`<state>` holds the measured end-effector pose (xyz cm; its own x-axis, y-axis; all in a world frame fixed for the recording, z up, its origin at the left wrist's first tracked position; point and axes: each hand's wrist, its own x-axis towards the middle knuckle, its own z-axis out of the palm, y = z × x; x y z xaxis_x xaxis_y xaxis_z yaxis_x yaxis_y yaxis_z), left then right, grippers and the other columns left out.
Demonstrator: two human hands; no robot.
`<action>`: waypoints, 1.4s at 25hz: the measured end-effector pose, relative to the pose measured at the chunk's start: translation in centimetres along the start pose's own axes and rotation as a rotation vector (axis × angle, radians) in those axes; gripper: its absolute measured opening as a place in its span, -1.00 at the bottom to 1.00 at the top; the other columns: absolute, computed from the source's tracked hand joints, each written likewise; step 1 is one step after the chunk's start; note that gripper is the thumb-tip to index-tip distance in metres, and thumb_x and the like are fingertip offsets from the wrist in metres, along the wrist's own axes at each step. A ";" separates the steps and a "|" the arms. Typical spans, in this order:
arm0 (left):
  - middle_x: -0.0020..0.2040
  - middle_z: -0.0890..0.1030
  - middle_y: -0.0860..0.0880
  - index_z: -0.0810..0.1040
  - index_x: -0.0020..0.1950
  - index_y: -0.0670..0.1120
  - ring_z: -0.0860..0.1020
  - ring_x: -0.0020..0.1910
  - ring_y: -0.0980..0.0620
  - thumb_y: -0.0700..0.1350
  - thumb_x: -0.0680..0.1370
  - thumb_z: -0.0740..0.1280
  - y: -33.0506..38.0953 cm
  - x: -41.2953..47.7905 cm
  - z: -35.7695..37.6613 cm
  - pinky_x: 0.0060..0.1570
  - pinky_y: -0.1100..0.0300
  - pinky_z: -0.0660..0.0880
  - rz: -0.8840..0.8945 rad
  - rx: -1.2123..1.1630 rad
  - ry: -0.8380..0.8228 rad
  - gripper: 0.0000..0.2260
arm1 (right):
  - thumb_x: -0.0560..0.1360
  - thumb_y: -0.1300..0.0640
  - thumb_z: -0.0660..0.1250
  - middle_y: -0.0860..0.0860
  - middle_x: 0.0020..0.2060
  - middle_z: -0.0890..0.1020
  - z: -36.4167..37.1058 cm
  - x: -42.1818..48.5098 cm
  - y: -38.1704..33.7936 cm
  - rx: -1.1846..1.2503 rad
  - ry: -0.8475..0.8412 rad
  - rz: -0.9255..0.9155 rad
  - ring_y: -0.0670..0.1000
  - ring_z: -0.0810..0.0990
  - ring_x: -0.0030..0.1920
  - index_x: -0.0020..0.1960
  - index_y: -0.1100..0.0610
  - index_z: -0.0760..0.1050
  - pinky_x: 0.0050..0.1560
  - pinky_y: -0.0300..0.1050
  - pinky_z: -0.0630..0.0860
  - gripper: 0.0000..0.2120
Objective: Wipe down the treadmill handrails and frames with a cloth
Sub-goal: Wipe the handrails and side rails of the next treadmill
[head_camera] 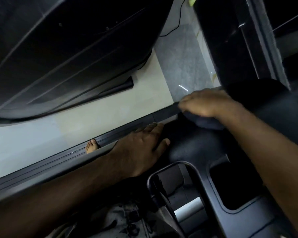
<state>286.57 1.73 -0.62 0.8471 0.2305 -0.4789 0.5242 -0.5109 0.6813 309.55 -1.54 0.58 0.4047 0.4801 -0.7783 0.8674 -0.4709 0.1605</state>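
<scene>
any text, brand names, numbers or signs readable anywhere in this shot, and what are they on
None can be read.
Treadmill console: dark moulded surface, no label or number shows on it.
Handrail: small pale marks on its ribbed top, too small and blurred to tell whether they are letters.
Neighbouring treadmill: dark and motion-blurred, no lettering shows.
Patterned fabric: a dark print, no words.

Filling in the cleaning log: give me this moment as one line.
step: wiping frame | right hand: pressing dark cloth on treadmill frame | left hand: flat on frame, braced | view: dim, blurred
</scene>
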 end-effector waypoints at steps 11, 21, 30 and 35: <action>0.57 0.20 -0.07 0.09 0.58 -0.08 0.20 0.53 -0.01 0.15 0.65 0.06 2.6 3.5 -0.1 0.46 0.19 0.12 0.054 0.026 -0.007 -0.44 | 0.53 -0.29 0.02 0.03 0.34 0.51 0.2 0.5 3.6 -0.116 0.109 0.143 0.19 0.41 0.33 0.36 -0.14 0.48 0.31 0.19 0.32 -0.48; 0.55 0.25 -0.07 0.15 0.57 -0.11 0.22 0.51 0.03 0.10 0.65 0.12 4.0 6.8 0.0 0.41 0.28 0.09 0.145 -0.028 0.004 -0.46 | 0.52 -0.30 0.06 0.04 0.29 0.55 0.9 0.8 4.8 -0.059 0.164 0.104 0.17 0.47 0.29 0.30 -0.13 0.53 0.26 0.16 0.35 -0.50; 0.42 0.45 -0.12 0.34 0.46 -0.10 0.43 0.37 -0.11 0.10 0.65 0.13 5.6 10.1 0.0 0.32 0.08 0.35 0.117 -0.067 -0.058 -0.56 | 0.52 -0.23 0.08 0.10 0.30 0.53 -1.0 2.6 10.0 -0.023 0.195 0.405 0.22 0.42 0.31 0.33 -0.04 0.53 0.27 0.18 0.33 -0.49; 0.40 0.45 -0.16 0.37 0.41 -0.18 0.41 0.37 -0.09 0.06 0.65 0.15 6.7 11.3 -0.4 0.30 0.12 0.33 0.138 -0.056 -0.073 -0.57 | 0.54 -0.23 0.05 0.08 0.27 0.54 1.4 1.6 9.0 -0.029 0.347 0.392 0.20 0.43 0.29 0.32 -0.01 0.53 0.24 0.16 0.32 -0.48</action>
<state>299.71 1.24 -1.22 0.9038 0.0997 -0.4162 0.4092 -0.4861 0.7721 317.63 -6.06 -0.05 0.7686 0.4907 -0.4104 0.6370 -0.6463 0.4202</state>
